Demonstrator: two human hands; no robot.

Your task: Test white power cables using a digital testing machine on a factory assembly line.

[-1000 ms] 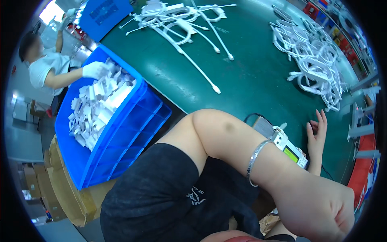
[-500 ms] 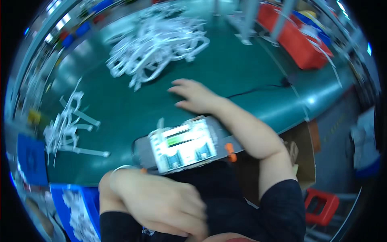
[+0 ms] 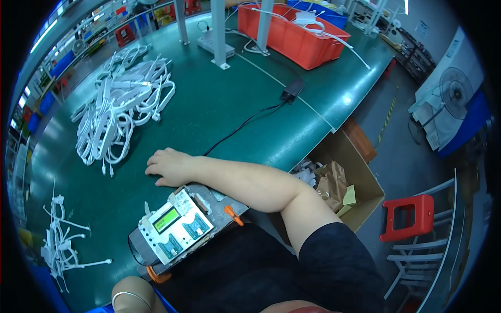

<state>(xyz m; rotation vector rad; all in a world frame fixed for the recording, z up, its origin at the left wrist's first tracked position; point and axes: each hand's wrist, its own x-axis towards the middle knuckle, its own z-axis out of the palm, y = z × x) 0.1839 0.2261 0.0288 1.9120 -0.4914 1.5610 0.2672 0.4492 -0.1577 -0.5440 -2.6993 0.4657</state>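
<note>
My right hand lies on the green table with its fingers apart and slightly bent, nothing visible in it. Just below it is a white tester panel with a lit green display and two small green boards. The panel sits tilted on a grey base with orange clamps at the table's near edge. Of my left arm, only the wrist wearing a thin bracelet shows at the lower edge; that hand is out of the picture. Beyond my right hand lies a heap of white cables.
A smaller cable bunch lies at left. A black adapter trails its cord across the table. Farther back stand a red bin and metal posts. At right are a cardboard box, red stool and fan.
The view has swung right, so the table's contents sit farther left. My left hand, earlier blurred in front of the tester, has dropped out of the picture. My right hand stays beside the tester.
</note>
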